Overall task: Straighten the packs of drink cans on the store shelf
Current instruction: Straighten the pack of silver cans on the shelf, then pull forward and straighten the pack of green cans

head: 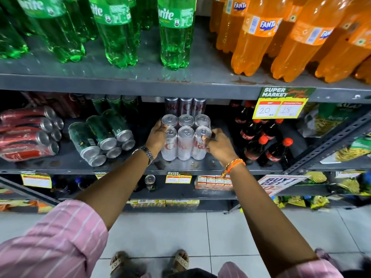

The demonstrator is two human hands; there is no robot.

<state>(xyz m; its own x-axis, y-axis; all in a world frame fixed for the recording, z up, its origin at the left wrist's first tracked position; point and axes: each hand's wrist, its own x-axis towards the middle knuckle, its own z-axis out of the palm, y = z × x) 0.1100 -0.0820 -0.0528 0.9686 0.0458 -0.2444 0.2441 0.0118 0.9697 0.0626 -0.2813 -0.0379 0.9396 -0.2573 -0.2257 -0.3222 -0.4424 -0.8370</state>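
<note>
Both arms reach forward and slightly inward from rolled pink striped sleeves toward the middle shelf (200,167). The left hand (157,137) presses flat against the left side of the silver six-pack (185,137), its fingers (160,126) wrapped around the top rim of the rear left can, wrist bent a little upward with a metal watch (145,153) on it. The right hand (218,146) comes in from the right, its fingers (206,138) curled and pinched against the upper edge of the front right can; an orange thread band (234,164) circles that wrist. So both hands are clamped on the pack from opposite sides.

The pack stands upright near the shelf's front edge, with more silver cans behind it. To its left, a green pack (100,137) and a red pack (28,133) lie tipped on their sides. Small cola bottles (263,141) stand just to the right.
</note>
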